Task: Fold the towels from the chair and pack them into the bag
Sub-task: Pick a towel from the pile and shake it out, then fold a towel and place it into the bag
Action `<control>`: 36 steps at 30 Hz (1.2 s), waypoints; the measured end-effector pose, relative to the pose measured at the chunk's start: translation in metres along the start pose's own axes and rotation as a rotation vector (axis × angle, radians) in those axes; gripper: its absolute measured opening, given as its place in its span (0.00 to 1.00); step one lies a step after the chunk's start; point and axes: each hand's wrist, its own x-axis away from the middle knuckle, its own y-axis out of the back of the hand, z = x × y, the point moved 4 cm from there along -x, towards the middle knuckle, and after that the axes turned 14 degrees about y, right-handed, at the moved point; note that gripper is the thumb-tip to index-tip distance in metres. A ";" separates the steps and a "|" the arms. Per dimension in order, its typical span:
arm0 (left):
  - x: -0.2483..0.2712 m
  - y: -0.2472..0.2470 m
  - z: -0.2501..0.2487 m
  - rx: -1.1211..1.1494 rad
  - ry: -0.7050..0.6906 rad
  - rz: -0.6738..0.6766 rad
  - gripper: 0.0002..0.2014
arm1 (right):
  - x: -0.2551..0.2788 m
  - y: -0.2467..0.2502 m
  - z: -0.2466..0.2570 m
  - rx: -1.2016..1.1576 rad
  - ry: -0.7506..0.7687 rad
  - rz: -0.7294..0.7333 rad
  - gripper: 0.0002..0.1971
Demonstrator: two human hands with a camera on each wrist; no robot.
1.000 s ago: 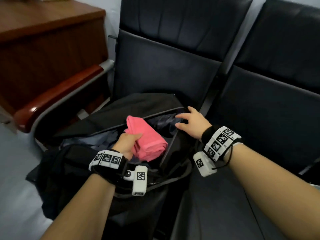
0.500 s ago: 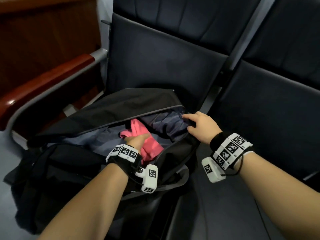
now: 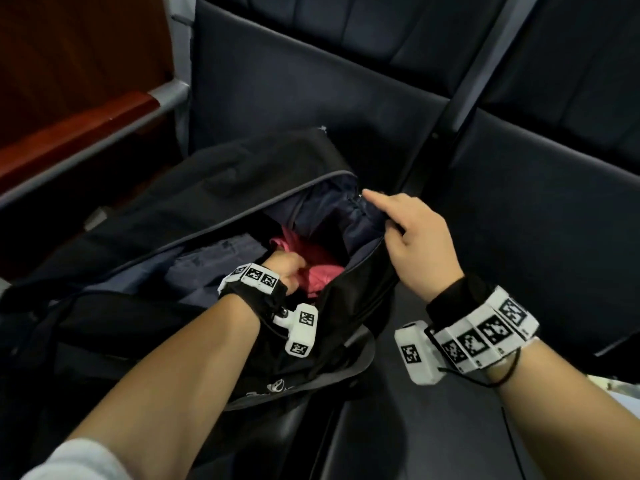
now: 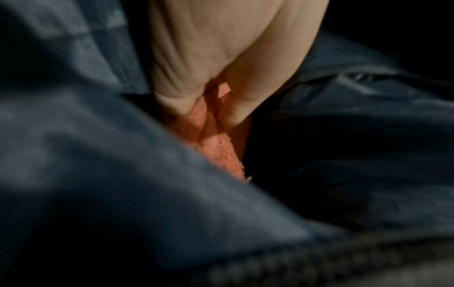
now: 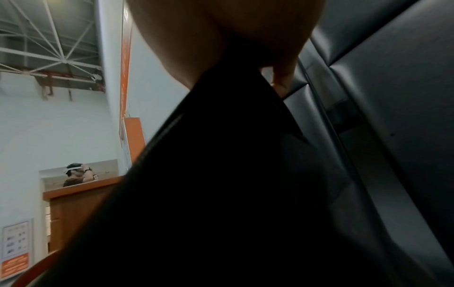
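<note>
A black bag lies unzipped on the left seat of a dark chair. A folded pink towel sits deep inside its mouth. My left hand reaches into the bag and grips the towel; in the left wrist view my fingers pinch the towel's folds between grey lining. My right hand holds the bag's right rim and pulls it aside, index finger stretched along the zipper edge. In the right wrist view the black bag fabric hangs from that hand.
A wooden armrest on a metal rail borders the left seat. The neighbouring right seat holds nothing that I can see. A wooden counter and another person show far off in the right wrist view.
My left hand has pushed the pink towel from the bag's mouth down into the bag. My right hand has gone from touching the rim to gripping it and pulling it wider.
</note>
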 end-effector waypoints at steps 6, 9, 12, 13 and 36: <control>-0.020 -0.024 0.000 -0.019 -0.005 0.135 0.13 | 0.013 -0.008 -0.007 -0.015 -0.011 0.027 0.32; -0.026 -0.023 0.011 0.044 0.026 0.126 0.12 | 0.016 -0.011 -0.010 -0.028 -0.038 0.038 0.31; -0.016 -0.028 0.009 0.103 0.028 0.078 0.17 | 0.021 -0.011 -0.014 -0.030 -0.093 0.083 0.29; -0.011 -0.029 0.006 0.113 0.024 0.068 0.17 | 0.022 -0.010 -0.017 -0.040 -0.122 0.097 0.29; 0.217 -0.304 0.081 -0.870 -0.661 -0.094 0.12 | 0.346 0.215 -0.028 -0.040 -0.751 0.152 0.27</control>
